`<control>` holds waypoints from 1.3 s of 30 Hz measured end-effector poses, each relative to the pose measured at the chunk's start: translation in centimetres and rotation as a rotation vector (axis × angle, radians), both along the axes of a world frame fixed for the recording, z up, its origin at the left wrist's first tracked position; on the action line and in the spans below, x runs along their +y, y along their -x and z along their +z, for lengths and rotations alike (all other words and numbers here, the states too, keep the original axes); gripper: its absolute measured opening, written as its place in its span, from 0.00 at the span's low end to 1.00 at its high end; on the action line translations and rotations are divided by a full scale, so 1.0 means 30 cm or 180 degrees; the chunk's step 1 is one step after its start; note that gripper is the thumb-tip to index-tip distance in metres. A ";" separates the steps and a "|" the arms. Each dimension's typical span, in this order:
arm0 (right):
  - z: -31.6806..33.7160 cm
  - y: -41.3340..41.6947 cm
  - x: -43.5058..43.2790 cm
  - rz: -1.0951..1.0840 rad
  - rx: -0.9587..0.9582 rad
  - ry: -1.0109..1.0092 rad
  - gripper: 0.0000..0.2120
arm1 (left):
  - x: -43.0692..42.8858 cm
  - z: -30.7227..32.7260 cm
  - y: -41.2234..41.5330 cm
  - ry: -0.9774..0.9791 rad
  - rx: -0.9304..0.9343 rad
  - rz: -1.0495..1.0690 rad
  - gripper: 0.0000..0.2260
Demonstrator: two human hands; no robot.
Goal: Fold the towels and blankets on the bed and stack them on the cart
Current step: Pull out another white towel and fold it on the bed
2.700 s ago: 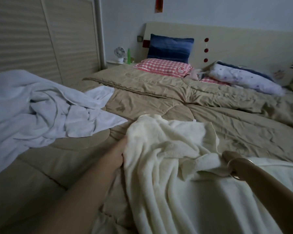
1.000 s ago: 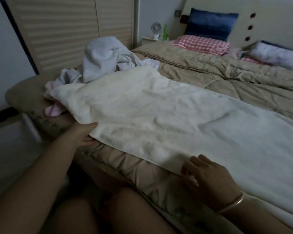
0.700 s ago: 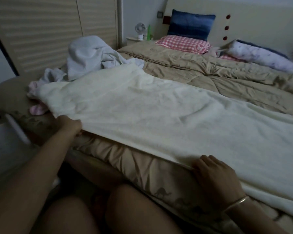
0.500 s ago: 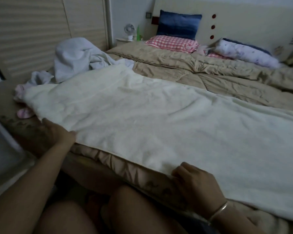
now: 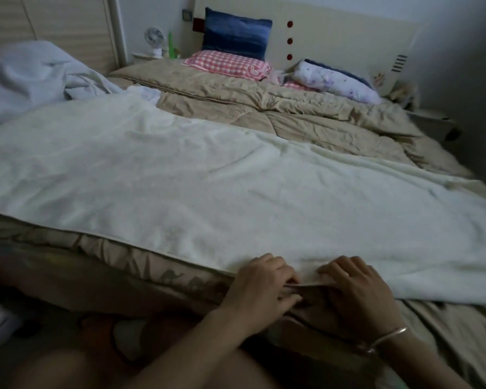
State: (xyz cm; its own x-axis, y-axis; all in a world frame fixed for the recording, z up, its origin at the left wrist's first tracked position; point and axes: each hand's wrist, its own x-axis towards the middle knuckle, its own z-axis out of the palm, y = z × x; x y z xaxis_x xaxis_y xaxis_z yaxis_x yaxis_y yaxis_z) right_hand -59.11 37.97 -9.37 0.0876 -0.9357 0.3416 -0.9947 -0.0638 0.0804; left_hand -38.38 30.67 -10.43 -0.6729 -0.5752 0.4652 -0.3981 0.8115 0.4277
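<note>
dim bedroom, the bed (image 5: 76, 262) covered by a tan quilt (image 5: 306, 119), with a blue pillow (image 5: 236, 32) and a pink checked pillow (image 5: 227, 64) against the far headboard (image 5: 334, 32). across the near part of the bed lies the cream blanket (image 5: 208, 186), spread flat from left to right, its near hem running along the bed's near edge. a crumpled pale towel pile (image 5: 31, 77) sits at the far left, just beside the blanket.

both hands are side by side at the near hem, right of centre. the left hand (image 5: 260, 287) has its fingers curled over the edge and its thumb beneath, pinching the fabric. the right hand (image 5: 357, 293), a bangle (image 5: 387, 336) on its wrist, grips the same hem just beside it.

this looks like the start of this blanket's first fold. next, i judge, the hands must part along the hem, lift it and carry it to the far edge, keeping the cloth taut so the layers meet squarely. no cart is in view.
</note>
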 end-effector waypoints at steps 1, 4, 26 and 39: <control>0.007 0.052 0.010 -0.0138 0.0012 -0.0036 0.14 | 0.001 -0.011 0.010 0.0101 -0.0038 0.0029 0.10; 0.038 0.177 0.048 -0.0352 -0.0100 -0.0304 0.11 | 0.007 -0.022 0.019 0.0062 -0.0135 0.0171 0.05; 0.113 0.849 0.346 -0.1396 0.0330 -0.0827 0.27 | 0.286 0.098 0.705 -0.1043 -0.1432 -0.0417 0.11; 0.049 1.058 0.546 -0.3460 -0.0420 0.0137 0.17 | 0.497 0.050 0.961 -0.0739 -0.1534 -0.1179 0.08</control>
State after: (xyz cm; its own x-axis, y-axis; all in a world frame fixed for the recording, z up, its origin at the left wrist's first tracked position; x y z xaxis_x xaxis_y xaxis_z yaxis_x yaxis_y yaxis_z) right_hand -90.86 54.35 -7.90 -0.8171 -0.4783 0.3219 -0.5191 0.8533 -0.0497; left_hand -67.20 45.58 -8.94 -0.9482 -0.3143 -0.0469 -0.3007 0.8399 0.4518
